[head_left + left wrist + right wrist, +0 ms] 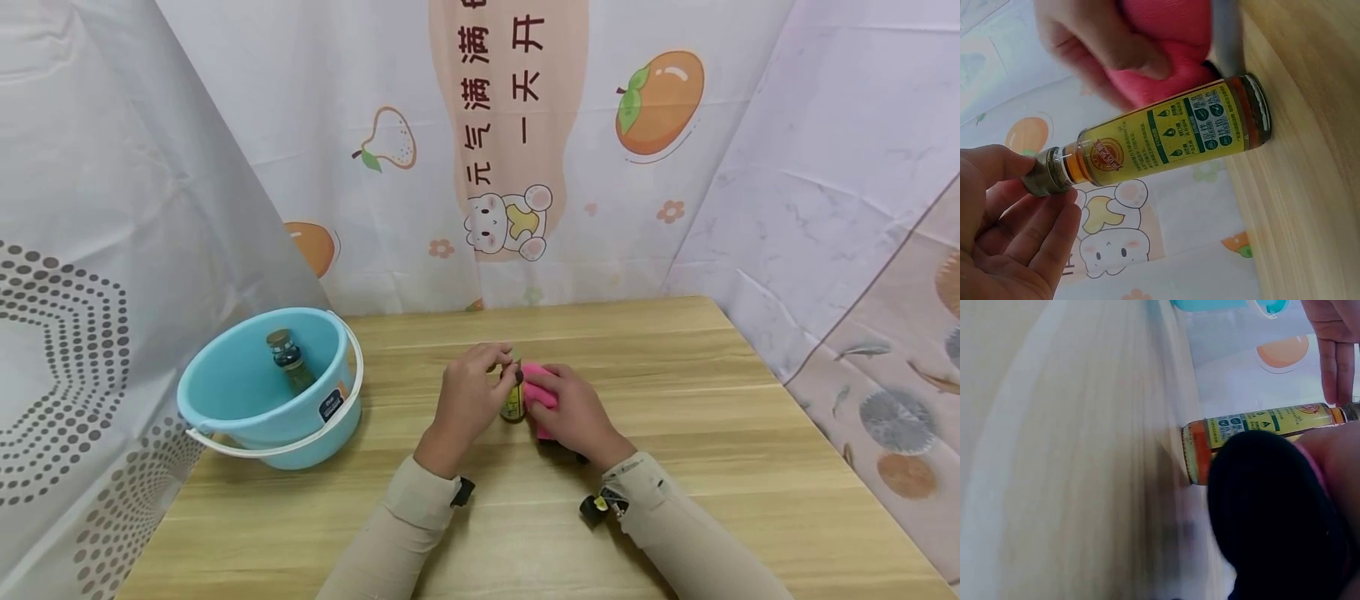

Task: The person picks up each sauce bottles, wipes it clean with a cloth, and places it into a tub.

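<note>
A small glass bottle [513, 405] with a yellow-green label and amber contents stands upright on the wooden table. My left hand [467, 396] pinches its metallic screw cap [1045, 174] between thumb and fingers. Close on the bottle's right side, my right hand [576, 410] grips a soft pink thing [536, 379] with a smooth, leathery-looking surface [1175, 65]. In the right wrist view a rounded dark face [1279, 506] with a pink edge covers part of the bottle [1260, 422]. I cannot tell what kind of thing the pink one is.
At the table's left stands a light blue bucket [217, 392] with a white handle [281, 450]. Inside it leans a dark bottle [294, 362] with a brown cap. A printed curtain [375, 217] hangs behind the table [720, 467].
</note>
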`<state>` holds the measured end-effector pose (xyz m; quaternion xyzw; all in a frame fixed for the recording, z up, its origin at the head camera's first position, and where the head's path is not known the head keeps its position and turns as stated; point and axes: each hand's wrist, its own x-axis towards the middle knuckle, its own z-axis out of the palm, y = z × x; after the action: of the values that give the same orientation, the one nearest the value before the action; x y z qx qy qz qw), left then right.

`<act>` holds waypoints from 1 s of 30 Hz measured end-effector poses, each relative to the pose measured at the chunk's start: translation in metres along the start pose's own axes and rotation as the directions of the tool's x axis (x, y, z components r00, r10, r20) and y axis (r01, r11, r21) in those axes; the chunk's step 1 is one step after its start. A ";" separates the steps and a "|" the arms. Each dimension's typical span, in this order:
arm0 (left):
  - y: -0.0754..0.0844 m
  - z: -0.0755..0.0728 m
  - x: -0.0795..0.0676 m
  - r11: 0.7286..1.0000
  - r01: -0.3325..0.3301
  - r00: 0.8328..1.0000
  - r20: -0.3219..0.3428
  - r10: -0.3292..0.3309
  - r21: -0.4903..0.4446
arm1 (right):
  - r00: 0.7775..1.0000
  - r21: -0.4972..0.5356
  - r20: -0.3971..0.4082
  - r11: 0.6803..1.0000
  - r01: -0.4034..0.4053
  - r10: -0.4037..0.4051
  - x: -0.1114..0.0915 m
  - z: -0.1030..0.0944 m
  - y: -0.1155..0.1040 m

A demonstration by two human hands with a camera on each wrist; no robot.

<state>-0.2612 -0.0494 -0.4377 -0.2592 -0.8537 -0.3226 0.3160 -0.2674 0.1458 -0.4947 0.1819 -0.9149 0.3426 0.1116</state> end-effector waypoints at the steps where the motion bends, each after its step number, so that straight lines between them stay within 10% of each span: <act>1: 0.000 0.000 0.000 1.000 -0.002 1.000 -0.004 0.002 0.000 | 0.999 0.011 -0.033 1.000 0.021 -0.021 0.000 0.000 0.000; 14: 0.002 0.001 0.003 1.000 0.005 0.999 -0.052 -0.006 -0.020 | 0.919 0.095 -0.311 0.955 0.283 -0.241 0.003 -0.010 -0.010; 30: 0.002 0.002 0.000 0.999 -0.025 0.998 -0.057 0.027 0.041 | 0.946 0.099 -0.243 0.965 0.244 -0.214 0.002 -0.010 -0.010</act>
<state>-0.2603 -0.0467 -0.4378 -0.2543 -0.8471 -0.3088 0.3498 -0.2641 0.1448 -0.4804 0.2528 -0.8446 0.4038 0.2442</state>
